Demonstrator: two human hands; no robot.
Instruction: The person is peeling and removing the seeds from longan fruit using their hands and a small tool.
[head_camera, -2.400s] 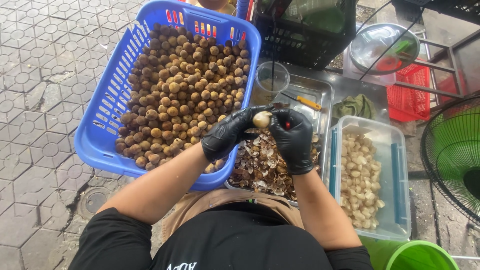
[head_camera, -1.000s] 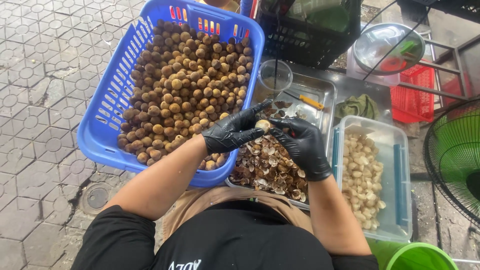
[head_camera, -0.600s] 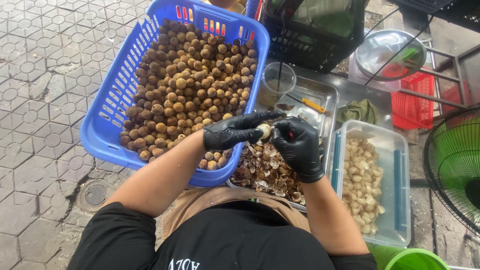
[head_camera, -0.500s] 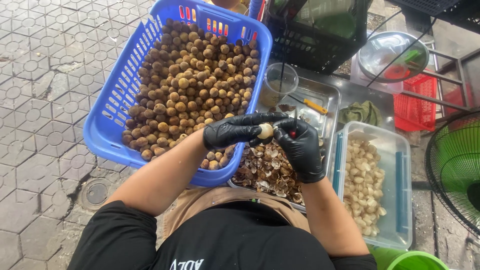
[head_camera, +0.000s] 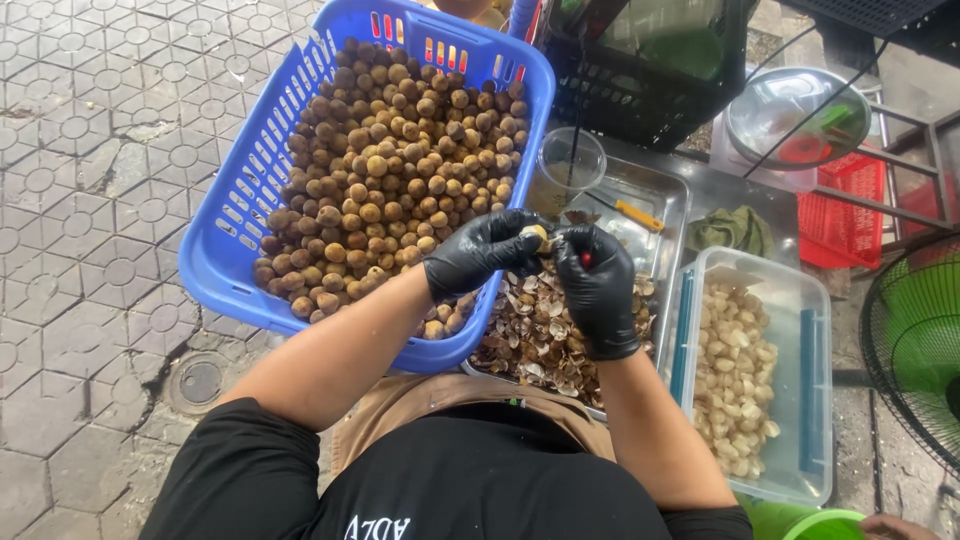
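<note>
My left hand (head_camera: 480, 255) has drawn the small round fruit (head_camera: 538, 237) closer over the shell tray (head_camera: 660, 215), fingers closed around it, while my right hand (head_camera: 597, 285) stays clenched on a red-handled tool (head_camera: 586, 259), peeling underway.

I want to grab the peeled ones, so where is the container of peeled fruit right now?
In the head view, the clear plastic container of pale peeled fruit sits on the person's right, beside the metal tray of shells.

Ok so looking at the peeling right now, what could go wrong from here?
The small tool in the right hand works close to the left hand holding the fruit, so a slip might cut the glove. The fruit is pinched over the metal tray of shells; if dropped, it could land among them rather than in the clear container.
</note>
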